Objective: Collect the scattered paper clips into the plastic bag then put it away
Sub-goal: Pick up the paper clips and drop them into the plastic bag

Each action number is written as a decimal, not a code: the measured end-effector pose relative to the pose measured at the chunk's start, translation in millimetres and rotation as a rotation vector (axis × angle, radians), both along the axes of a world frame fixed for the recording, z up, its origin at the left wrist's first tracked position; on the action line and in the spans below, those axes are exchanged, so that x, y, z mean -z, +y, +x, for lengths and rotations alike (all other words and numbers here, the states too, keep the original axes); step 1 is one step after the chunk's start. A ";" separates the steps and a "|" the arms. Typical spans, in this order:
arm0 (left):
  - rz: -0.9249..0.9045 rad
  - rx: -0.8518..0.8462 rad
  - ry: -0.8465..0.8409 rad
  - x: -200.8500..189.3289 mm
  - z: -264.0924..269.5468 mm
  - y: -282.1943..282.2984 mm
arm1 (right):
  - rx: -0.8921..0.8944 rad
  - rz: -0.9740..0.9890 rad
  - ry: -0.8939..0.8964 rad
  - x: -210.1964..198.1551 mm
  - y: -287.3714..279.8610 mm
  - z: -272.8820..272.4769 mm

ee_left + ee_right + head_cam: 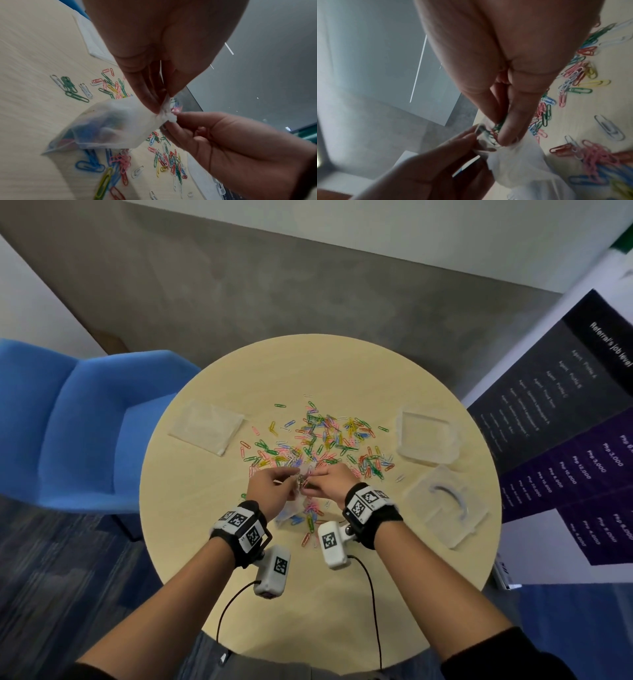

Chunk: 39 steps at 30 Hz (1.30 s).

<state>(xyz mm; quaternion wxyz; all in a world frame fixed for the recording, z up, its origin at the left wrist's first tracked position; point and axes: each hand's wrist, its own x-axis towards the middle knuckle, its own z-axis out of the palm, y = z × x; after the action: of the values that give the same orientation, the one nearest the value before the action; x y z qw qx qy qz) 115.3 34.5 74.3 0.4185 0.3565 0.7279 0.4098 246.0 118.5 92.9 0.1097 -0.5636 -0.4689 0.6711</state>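
Observation:
Many coloured paper clips (325, 440) lie scattered over the middle of the round wooden table (191, 508). Above the near part of the pile, both hands meet at the mouth of a small clear plastic bag (111, 121). My left hand (295, 475) pinches the bag's rim and holds it up. The bag (291, 510) hangs down to the table, with blue and pink clips inside. My right hand (498, 134) pinches a few green and red clips at the bag's mouth (481, 140). In the left wrist view the right hand (173, 116) comes in from the lower right.
A flat spare plastic bag (207, 426) lies at the table's left. A clear plastic box (426, 436) and its lid (445, 508) sit at the right. More clips (310, 518) lie under the hands. A blue chair (85, 422) stands to the left, a dark banner (565, 422) to the right.

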 end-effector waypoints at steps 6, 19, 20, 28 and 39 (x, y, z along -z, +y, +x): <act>0.030 0.007 0.039 2.8 6.5 1.0 | -0.363 0.444 -0.299 0.1 -2.5 -12.2; 0.028 -0.077 -0.042 6.0 -20.8 2.2 | -0.183 0.755 -0.336 32.4 99.2 15.1; 0.019 -0.071 -0.045 6.2 -21.3 3.6 | -0.210 0.838 -0.473 42.1 118.7 17.8; 0.026 -0.084 0.012 10.7 -15.5 11.8 | -0.675 0.733 -0.905 87.4 178.7 20.1; 0.009 -0.090 -0.049 6.7 -12.6 15.7 | -0.590 0.883 -0.829 77.5 149.2 19.4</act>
<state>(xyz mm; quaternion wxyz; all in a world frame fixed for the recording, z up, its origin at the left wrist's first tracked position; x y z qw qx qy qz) 102.7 50.2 67.7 0.4158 0.3151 0.7309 0.4399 265.3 267.8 15.4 -0.0472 -0.5251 -0.8370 0.1463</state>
